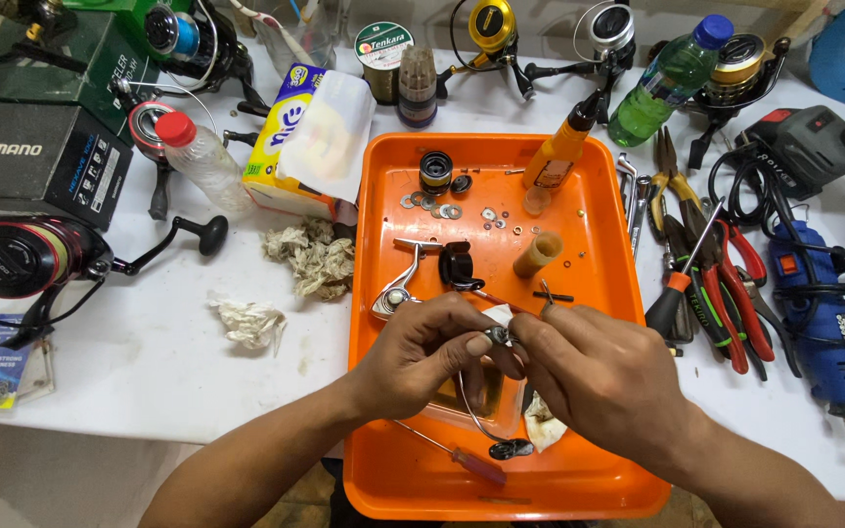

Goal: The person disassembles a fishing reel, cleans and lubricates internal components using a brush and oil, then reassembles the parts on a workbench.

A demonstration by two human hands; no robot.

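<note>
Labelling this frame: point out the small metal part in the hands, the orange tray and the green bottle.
small metal part (499, 335): head view, its middle, between both hands' fingertips.
orange tray (599, 244): head view, bare floor near right wall.
green bottle (665, 83): head view, mid-body.

2 hands (422, 357), 1 orange tray (599, 254), 2 plastic bottles (202, 156), approx 6 reels (22, 256)

Bright even light, soft shadows, sharp focus (edges bowed)
</note>
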